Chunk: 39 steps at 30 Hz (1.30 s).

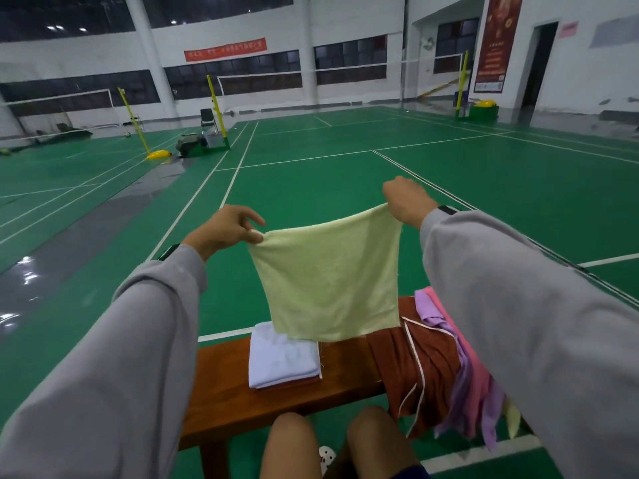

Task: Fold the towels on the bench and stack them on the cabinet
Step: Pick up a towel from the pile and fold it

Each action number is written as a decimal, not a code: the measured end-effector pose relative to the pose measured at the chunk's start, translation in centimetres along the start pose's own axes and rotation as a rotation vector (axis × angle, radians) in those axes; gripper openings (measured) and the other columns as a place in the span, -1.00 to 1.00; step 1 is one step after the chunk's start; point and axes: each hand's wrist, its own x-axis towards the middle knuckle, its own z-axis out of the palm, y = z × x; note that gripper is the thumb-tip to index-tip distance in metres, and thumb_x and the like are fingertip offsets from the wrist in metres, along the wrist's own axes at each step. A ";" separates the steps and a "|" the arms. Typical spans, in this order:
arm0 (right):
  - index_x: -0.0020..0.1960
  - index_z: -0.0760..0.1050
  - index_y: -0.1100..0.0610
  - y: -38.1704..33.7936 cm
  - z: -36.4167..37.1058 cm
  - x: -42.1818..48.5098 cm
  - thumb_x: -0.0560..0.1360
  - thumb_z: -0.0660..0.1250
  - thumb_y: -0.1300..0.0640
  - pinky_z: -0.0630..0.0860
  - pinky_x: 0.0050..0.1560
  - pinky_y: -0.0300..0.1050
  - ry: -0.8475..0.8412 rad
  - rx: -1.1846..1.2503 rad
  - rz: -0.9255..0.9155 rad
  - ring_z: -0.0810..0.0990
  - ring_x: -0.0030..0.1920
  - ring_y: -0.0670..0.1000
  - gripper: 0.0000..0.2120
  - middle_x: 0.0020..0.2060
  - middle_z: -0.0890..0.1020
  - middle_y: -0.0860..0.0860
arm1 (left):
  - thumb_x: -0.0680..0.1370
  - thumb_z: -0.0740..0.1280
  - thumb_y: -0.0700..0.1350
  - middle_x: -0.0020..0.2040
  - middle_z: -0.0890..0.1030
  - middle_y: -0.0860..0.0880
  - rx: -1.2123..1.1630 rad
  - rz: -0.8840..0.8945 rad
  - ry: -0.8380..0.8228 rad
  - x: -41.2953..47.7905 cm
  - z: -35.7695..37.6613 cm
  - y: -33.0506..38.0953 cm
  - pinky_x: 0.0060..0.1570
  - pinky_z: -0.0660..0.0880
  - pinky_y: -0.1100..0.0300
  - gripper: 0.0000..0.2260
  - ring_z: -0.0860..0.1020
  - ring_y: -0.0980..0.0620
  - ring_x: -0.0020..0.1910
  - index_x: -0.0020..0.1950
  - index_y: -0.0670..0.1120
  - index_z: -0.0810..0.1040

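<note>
Both hands, left (pixel 226 226) and right (pixel 406 202), pinch the yellow towel's (pixel 328 281) top corners above the desk (pixel 221 395), so the folding step is in hand; next, probably, bring the corners together.

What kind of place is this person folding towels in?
Probably an indoor badminton hall: a green floor marked with white lines, and nets strung on yellow posts.

Dim hall light from small ceiling lamps (pixel 55 28) far left; white glare on the grey floor strip (pixel 29 271) at left. Pillars (pixel 148 46) bow; far wall (pixel 224 31) looks soft.
</note>
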 end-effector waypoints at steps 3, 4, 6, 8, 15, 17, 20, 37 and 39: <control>0.00 0.50 0.27 -0.5 0.5 0.1 0.52 0.14 0.48 0.44 -0.12 0.04 -0.005 -0.022 -0.026 0.61 0.02 0.29 -0.78 0.04 0.59 0.27 | 0.44 0.52 -0.28 -0.25 0.60 0.05 0.422 0.079 -0.121 0.4 0.7 0.8 -0.24 0.42 0.23 -0.74 0.52 0.08 -0.28 0.02 0.05 0.71; 0.03 0.52 0.29 -0.8 0.7 0.2 0.52 0.15 0.48 0.44 -0.12 0.04 -0.006 -0.034 -0.026 0.62 0.03 0.29 -0.77 0.04 0.60 0.26 | 0.45 0.47 -0.30 -0.27 0.59 0.04 0.535 0.080 -0.116 0.6 1.1 1.0 -0.24 0.41 0.22 -0.74 0.51 0.04 -0.28 0.01 0.03 0.73; 0.06 0.55 0.28 -1.3 0.8 0.4 0.52 0.18 0.48 0.45 -0.12 0.03 -0.008 -0.051 -0.012 0.63 0.03 0.28 -0.75 0.04 0.61 0.23 | 0.44 0.39 -0.32 -0.26 0.60 -0.04 0.660 0.067 -0.034 1.2 1.7 0.9 -0.18 0.45 0.15 -0.79 0.56 -0.07 -0.23 -0.06 -0.10 0.75; 0.07 0.56 0.26 -1.4 0.8 0.5 0.50 0.22 0.49 0.45 -0.15 0.01 0.007 -0.072 0.018 0.64 0.02 0.27 -0.74 0.02 0.62 0.21 | 0.42 0.39 -0.32 -0.27 0.61 -0.11 0.677 0.036 0.102 1.8 1.9 0.7 -0.19 0.51 0.07 -0.90 0.61 -0.18 -0.20 -0.17 -0.19 0.70; 0.06 0.57 0.24 -0.5 0.1 0.9 0.52 0.24 0.43 0.43 -0.15 0.01 0.019 0.076 0.172 0.63 0.01 0.26 -0.79 0.02 0.62 0.21 | 0.38 0.45 -0.34 -0.18 0.54 -0.19 0.594 -0.006 0.304 2.5 1.4 1.3 -0.21 0.43 0.05 -0.89 0.56 -0.23 -0.15 -0.21 -0.21 0.55; -0.06 0.48 0.22 -0.1 0.0 1.1 0.52 0.25 0.39 0.42 -0.14 0.00 -0.010 0.243 0.262 0.56 -0.07 0.24 -0.88 -0.04 0.56 0.20 | 0.39 0.47 -0.36 -0.18 0.58 -0.20 0.419 -0.103 0.291 2.6 1.1 1.5 -0.25 0.54 0.02 -0.84 0.61 -0.22 -0.17 -0.22 -0.18 0.52; -0.24 0.35 0.17 0.6 0.3 1.2 0.47 0.28 0.34 0.41 -0.21 -0.02 -0.059 0.410 0.338 0.51 -0.14 0.21 -0.82 -0.13 0.51 0.16 | 0.43 0.46 -0.42 -0.18 0.61 -0.21 0.099 -0.201 0.250 2.2 0.9 1.4 -0.45 0.62 0.06 -0.80 0.64 -0.18 -0.28 -0.18 -0.18 0.51; -0.26 0.38 0.20 1.3 1.8 0.7 0.49 0.27 0.42 0.61 -0.11 0.05 -0.058 0.374 0.342 0.62 -0.11 0.24 -0.78 -0.13 0.53 0.17 | 0.53 0.35 -0.40 -0.23 0.66 -0.20 0.006 -0.151 0.280 2.8 2.8 -0.3 -0.49 0.60 0.23 -0.84 0.66 -0.19 -0.25 -0.07 -0.22 0.70; -0.26 0.40 0.20 1.5 2.1 0.7 0.48 0.30 0.42 0.62 -0.10 0.05 -0.070 0.360 0.334 0.64 -0.12 0.23 -0.79 -0.13 0.55 0.17 | 0.51 0.36 -0.40 -0.24 0.67 -0.20 0.022 -0.143 0.299 3.1 3.0 -0.6 -0.45 0.63 0.17 -0.83 0.68 -0.20 -0.25 -0.12 -0.20 0.70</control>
